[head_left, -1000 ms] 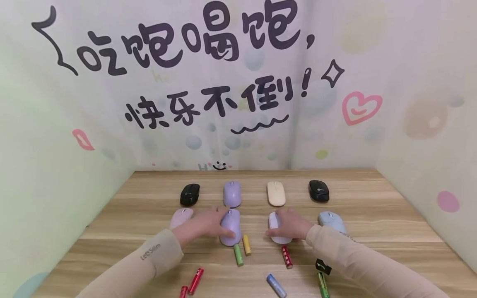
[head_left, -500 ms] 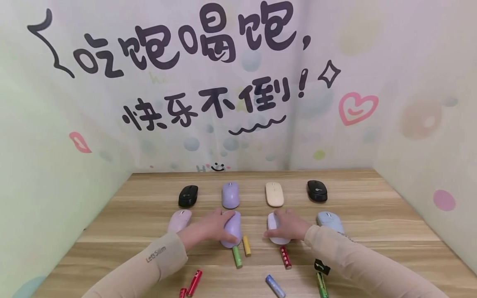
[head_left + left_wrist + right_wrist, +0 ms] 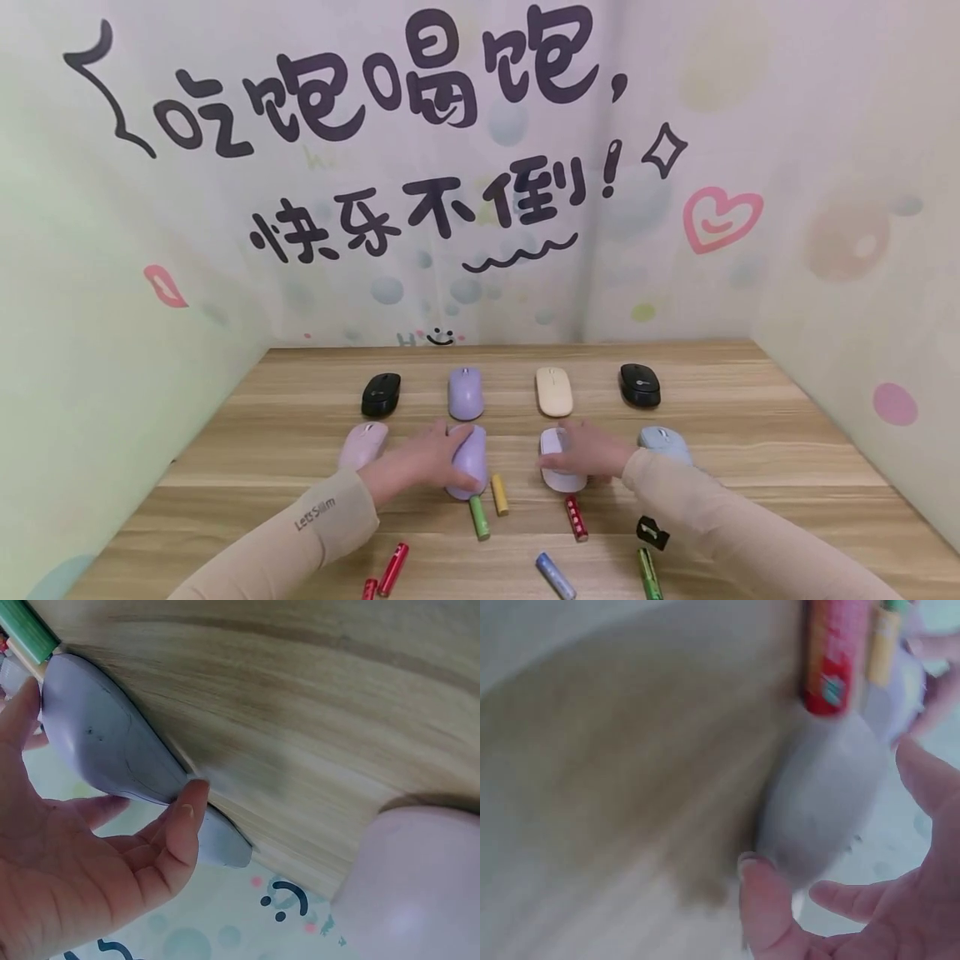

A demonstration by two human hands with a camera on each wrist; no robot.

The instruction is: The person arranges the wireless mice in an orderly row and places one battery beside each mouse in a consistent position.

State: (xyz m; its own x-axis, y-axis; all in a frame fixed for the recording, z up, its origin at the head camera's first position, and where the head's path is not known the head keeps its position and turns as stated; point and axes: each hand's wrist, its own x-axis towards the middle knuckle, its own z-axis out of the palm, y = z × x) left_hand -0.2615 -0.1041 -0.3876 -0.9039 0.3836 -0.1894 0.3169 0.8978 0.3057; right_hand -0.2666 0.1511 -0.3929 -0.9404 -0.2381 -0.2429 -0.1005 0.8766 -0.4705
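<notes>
In the head view my left hand [image 3: 420, 458] lies over the left side of a purple mouse [image 3: 471, 462], its thumb near the close end. The left wrist view shows curled fingers and thumb gripping this purple mouse [image 3: 105, 727]. My right hand [image 3: 596, 450] hovers around a white mouse [image 3: 564, 479]. From the right wrist, one fingertip meets the edge of the white mouse [image 3: 825, 787], while the thumb is spread away from it. Green [image 3: 480, 518], yellow [image 3: 499, 495] and red [image 3: 576, 518] batteries lie just in front of the two mice.
Behind stand a black mouse [image 3: 381, 394], a purple mouse [image 3: 466, 393], a cream mouse [image 3: 554, 392] and another black mouse [image 3: 640, 385]. A pink mouse [image 3: 363, 444] and a blue mouse [image 3: 664, 443] flank the hands. Nearer lie a blue battery [image 3: 555, 575] and a black piece [image 3: 652, 532].
My left hand has shifted slightly right over the purple mouse. The right thumb has lifted from the white mouse's near left side to over its top. The batteries stay put.
</notes>
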